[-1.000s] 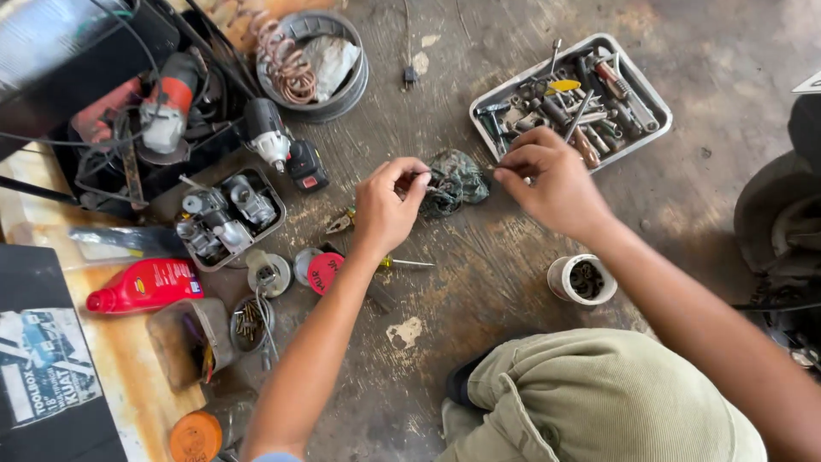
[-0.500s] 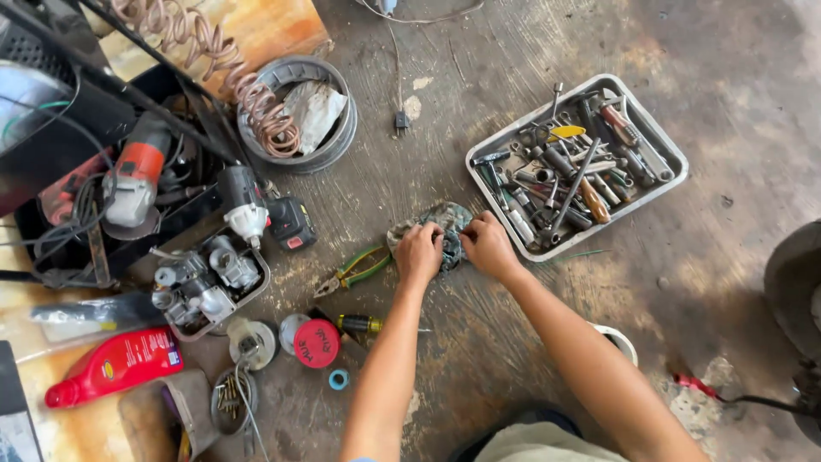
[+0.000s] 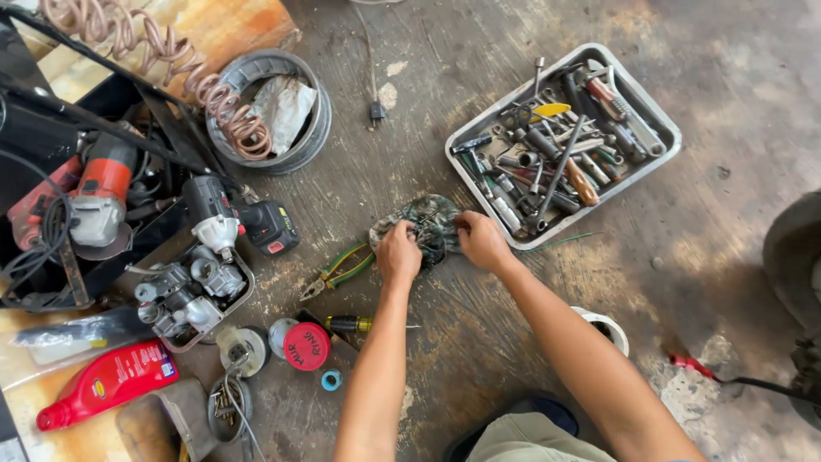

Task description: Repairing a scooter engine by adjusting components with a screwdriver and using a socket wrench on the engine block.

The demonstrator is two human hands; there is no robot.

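Greasy engine part (image 3: 432, 224) sits on the floor (image 3: 718, 111), both hands' fingers gripping it: left hand (image 3: 398, 253), right hand (image 3: 481, 240). Red bottle (image 3: 107, 381) lies far left; a red round lid (image 3: 306, 346) is nearer.

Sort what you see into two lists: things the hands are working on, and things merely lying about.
In hand:
- left hand
- right hand
- dark, grimy round metal part, gripped by both

Lying about:
- grey metal tray of tools
- green-handled pliers
- red plastic bottle
- black cordless drill
- red round lid
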